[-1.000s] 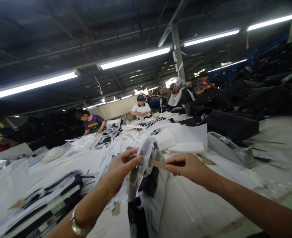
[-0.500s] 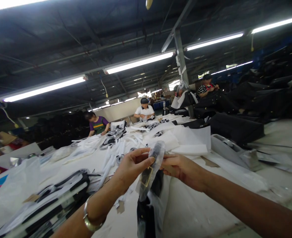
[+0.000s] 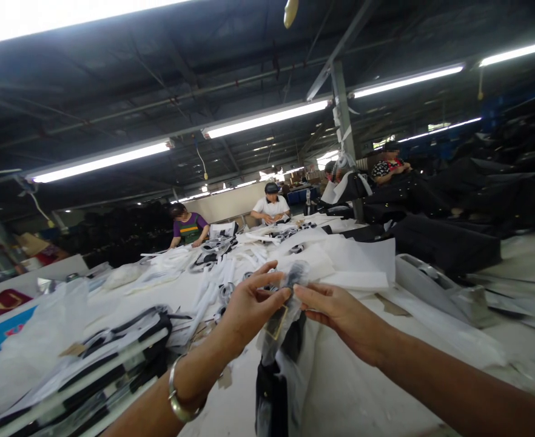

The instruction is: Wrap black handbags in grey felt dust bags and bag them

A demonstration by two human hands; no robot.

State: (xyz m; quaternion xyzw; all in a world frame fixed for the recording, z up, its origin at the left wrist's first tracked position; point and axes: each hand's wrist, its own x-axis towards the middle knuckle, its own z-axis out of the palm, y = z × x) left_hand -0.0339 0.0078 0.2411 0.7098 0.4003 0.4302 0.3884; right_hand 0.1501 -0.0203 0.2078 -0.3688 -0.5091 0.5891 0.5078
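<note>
A black strap (image 3: 267, 388) stands up toward me, its upper part wrapped in thin clear plastic film (image 3: 272, 349). A gold-coloured metal frame, perhaps a buckle (image 3: 277, 325), shows through the film. From the left side, my left hand (image 3: 255, 303) pinches the wrapped strap between thumb and fingers. My right hand (image 3: 335, 309) grips the film on the right side, thumb tip close to the left thumb. What the strap is attached to lower down cannot be made out. A silver bangle (image 3: 176, 394) circles my left wrist.
Black-and-white strapped pieces (image 3: 113, 376) lie at the left beside crumpled clear plastic (image 3: 44, 340). White sheets (image 3: 358, 258) and white strips (image 3: 208, 282) cover the table's middle. Black bags (image 3: 444, 243) are heaped at the right. Several co-workers (image 3: 272, 206) work at the far side.
The view has shifted, so the scene sits slightly right and lower. My right thumb has come over the front of the film, nearer the left thumb. Both hands keep hold of the wrapped strap.
</note>
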